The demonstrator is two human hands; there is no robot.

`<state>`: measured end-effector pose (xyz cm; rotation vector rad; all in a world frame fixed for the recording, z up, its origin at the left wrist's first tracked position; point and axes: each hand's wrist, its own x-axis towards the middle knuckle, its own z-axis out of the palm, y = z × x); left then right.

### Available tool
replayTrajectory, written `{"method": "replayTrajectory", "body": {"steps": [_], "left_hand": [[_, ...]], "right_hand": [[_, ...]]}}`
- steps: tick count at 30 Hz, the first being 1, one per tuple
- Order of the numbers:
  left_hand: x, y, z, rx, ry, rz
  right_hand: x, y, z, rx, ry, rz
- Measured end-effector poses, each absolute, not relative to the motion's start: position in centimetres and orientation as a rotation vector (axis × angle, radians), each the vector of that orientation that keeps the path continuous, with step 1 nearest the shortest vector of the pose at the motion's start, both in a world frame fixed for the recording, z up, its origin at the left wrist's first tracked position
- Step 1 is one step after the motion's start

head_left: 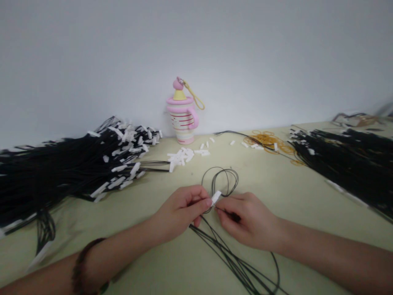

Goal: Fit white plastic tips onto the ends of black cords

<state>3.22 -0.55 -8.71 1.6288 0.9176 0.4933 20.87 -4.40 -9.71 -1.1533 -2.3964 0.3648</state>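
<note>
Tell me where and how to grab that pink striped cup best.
Likely by its pink handle, using your right hand from the right side: the cup stands upright and the handle juts out that way. Stay below the yellow cord, whose loop hangs just above the handle.

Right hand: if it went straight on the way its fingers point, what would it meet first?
Probably the white piece pinched by the left hand, just ahead of the right hand; depth is unclear, so they may already touch.
</note>
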Motion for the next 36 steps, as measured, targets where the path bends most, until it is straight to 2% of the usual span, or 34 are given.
{"method": "replayTrajectory", "body": {"steps": [36], "left_hand": [[3.24, -0.9, -8.6, 1.724, 0.965, 0.457]], "right_hand": [[21.02, -4.37, -9.83, -1.121, -2.424, 0.331]]}}
